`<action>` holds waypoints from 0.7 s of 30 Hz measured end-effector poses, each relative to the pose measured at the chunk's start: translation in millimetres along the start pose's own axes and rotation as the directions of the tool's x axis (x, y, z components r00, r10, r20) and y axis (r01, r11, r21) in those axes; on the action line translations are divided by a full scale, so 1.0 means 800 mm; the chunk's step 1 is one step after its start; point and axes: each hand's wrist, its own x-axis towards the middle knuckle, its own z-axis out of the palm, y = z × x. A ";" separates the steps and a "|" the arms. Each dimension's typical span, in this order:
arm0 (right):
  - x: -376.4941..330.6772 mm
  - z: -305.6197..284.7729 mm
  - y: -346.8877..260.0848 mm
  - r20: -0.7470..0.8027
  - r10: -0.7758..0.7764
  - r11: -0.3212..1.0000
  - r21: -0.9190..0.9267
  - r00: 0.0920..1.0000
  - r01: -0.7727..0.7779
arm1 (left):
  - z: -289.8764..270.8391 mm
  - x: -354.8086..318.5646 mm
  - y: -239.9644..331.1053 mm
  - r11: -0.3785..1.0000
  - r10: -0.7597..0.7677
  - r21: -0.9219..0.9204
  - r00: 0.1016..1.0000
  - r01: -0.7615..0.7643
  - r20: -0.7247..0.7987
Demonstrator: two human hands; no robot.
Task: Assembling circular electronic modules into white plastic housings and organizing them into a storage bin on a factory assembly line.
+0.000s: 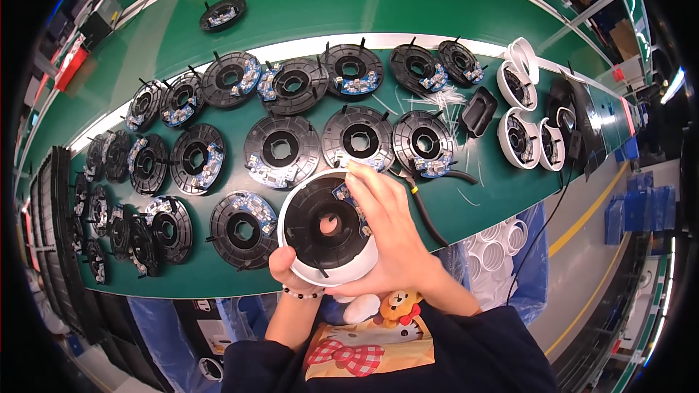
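In front of my body I hold a white round housing (pixel 355 271) with a black disc (pixel 309 207) seated inside it, its central hole facing up. A blue circuit board (pixel 342 193) shows at the disc's far right edge, partly behind my fingers. My left hand (pixel 291 269) grips the near left rim, its thumb on the edge. My right hand (pixel 389 222) wraps round the right side, fingers reaching over the top rim. Just right of my right hand lie cutting pliers (pixel 429 218) with black handles, on the green table (pixel 480 204).
Several black discs with blue circuit boards (pixel 280 147) stand in rows across the table. White housings (pixel 518 138) sit at the right, near a black tray (pixel 478 111) and scattered white ties (pixel 440 98). A blue-lined bin (pixel 535 276) below the edge holds white rings (pixel 489 258).
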 end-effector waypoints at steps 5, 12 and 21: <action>-0.014 0.011 0.009 -0.078 0.066 0.995 0.081 0.995 -0.060 | 0.009 0.001 -0.013 0.999 0.020 -0.041 0.997 -0.023 -0.072; -0.012 -0.002 0.022 -0.018 -0.011 1.000 -0.010 1.000 0.011 | 0.018 0.004 -0.018 0.982 -0.022 -0.190 0.997 0.007 -0.076; -0.059 -0.038 0.024 -0.072 -0.436 0.885 -0.217 0.897 0.413 | 0.042 0.012 -0.003 0.946 -0.288 0.147 0.957 0.288 -0.021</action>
